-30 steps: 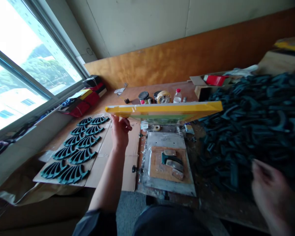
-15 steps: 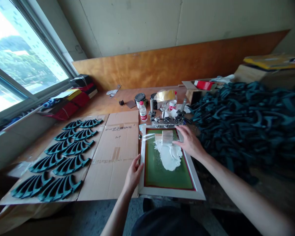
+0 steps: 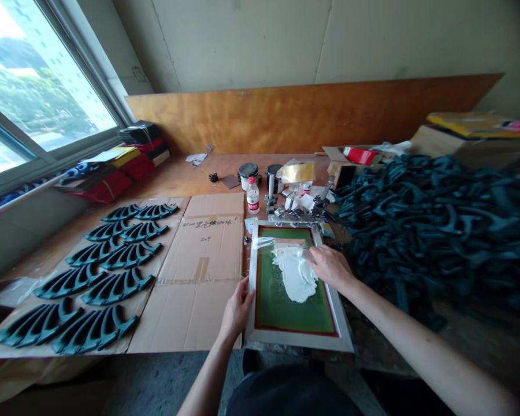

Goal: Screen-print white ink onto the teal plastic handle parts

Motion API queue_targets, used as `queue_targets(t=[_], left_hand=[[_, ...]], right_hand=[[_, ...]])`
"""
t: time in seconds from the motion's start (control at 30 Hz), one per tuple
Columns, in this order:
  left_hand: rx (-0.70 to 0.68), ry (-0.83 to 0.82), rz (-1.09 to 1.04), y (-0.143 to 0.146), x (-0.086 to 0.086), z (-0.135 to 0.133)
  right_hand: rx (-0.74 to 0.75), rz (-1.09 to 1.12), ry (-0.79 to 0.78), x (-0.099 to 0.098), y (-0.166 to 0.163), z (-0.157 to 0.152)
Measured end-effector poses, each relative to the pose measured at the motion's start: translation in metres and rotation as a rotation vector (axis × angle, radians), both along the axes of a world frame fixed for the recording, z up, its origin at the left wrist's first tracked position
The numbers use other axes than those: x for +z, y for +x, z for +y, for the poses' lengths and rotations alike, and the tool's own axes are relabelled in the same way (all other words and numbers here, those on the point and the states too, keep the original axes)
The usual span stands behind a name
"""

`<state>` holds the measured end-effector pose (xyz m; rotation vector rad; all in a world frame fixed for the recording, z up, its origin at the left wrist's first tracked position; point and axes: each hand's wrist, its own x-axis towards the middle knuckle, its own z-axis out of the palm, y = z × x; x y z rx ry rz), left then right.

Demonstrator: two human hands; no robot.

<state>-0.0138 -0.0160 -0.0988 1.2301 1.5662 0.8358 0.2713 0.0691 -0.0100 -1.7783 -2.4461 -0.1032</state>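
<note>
A screen-printing frame (image 3: 345, 342) with green mesh lies in front of me, a patch of white ink (image 3: 298, 277) spread over its upper middle. My left hand (image 3: 237, 309) is closed round the frame's left edge, thumb near the rim. Over the mesh, my right hand (image 3: 331, 267) has its fingers closed at the ink's upper right, on what looks like a clear scraper (image 3: 305, 253), mostly hidden by the fingers. Clear tape (image 3: 264, 242) crosses the mesh's top left. A metal clamp fixture (image 3: 295, 219) stands at the frame's far end.
Dark green fan-shaped plastic parts (image 3: 108, 286) lie in two columns on cardboard (image 3: 199, 312) at left. A heap of similar dark parts (image 3: 433, 231) fills the right side. Behind the frame stand a red-capped bottle (image 3: 252, 196) and ink tubs (image 3: 247, 172).
My right hand has moved down and closed its fingers; the clear block seen beside it has left its flat place on the screen. My left hand stays on the frame edge.
</note>
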Motion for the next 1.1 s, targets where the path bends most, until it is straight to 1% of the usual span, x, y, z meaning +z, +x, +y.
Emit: queue_targets(t=[0.07,0.17,0.2,0.27,0.33,0.4,0.43,0.47,0.53,0.6,0.67,0.73,0.77,0.83,0.9,0.97,1.03,1.1], left_hand=[[0.003,0.0,0.007,0.0,0.0,0.0],[0.008,-0.001,0.005,0.001,0.001,-0.001],[0.012,-0.004,0.003,0.001,0.001,-0.001],[0.024,-0.009,0.001,0.001,0.001,-0.001],[0.039,-0.014,0.005,0.002,0.002,-0.001],[0.053,-0.013,-0.001,0.003,0.002,-0.002],[0.058,-0.01,-0.011,0.003,0.002,-0.002],[0.063,-0.005,-0.023,0.003,0.002,-0.002],[0.08,0.004,-0.05,0.004,0.002,-0.002],[0.097,0.005,-0.08,0.004,0.002,-0.002],[0.107,0.002,-0.11,0.004,0.002,-0.002],[0.108,0.0,-0.134,0.005,0.003,-0.002],[0.107,-0.003,-0.143,0.005,0.005,-0.003],[0.106,-0.013,-0.163,0.005,0.012,-0.003],[0.115,-0.024,-0.184,0.004,0.024,-0.003],[0.116,-0.047,-0.233,0.002,0.044,-0.003],[0.115,-0.071,-0.312,0.001,0.071,-0.001],[0.131,-0.053,-0.375,0.003,0.102,0.005]], right_hand=[[0.101,0.047,0.025,-0.01,-0.002,-0.012],[0.37,0.124,0.018,-0.019,0.001,-0.034],[0.461,0.137,0.005,-0.018,0.004,-0.041],[0.589,0.146,-0.034,-0.012,0.014,-0.049],[0.636,0.148,-0.102,-0.003,0.022,-0.049],[0.614,0.179,-0.157,0.005,0.023,-0.042],[0.581,0.203,-0.156,0.006,0.021,-0.039],[0.546,0.228,-0.129,0.005,0.018,-0.037],[0.506,0.27,-0.015,-0.004,0.012,-0.039],[0.541,0.292,0.097,-0.014,0.012,-0.048],[0.614,0.3,0.127,-0.02,0.016,-0.057],[0.637,0.289,0.074,-0.017,0.02,-0.056],[0.622,0.279,0.039,-0.012,0.019,-0.05],[0.545,0.268,-0.001,0.002,0.012,-0.028],[0.425,0.252,0.005,0.02,0.001,0.001],[0.286,0.212,0.055,0.038,-0.003,0.027],[0.168,0.206,0.142,0.053,0.008,0.045],[0.044,0.306,0.24,0.059,0.034,0.052]])
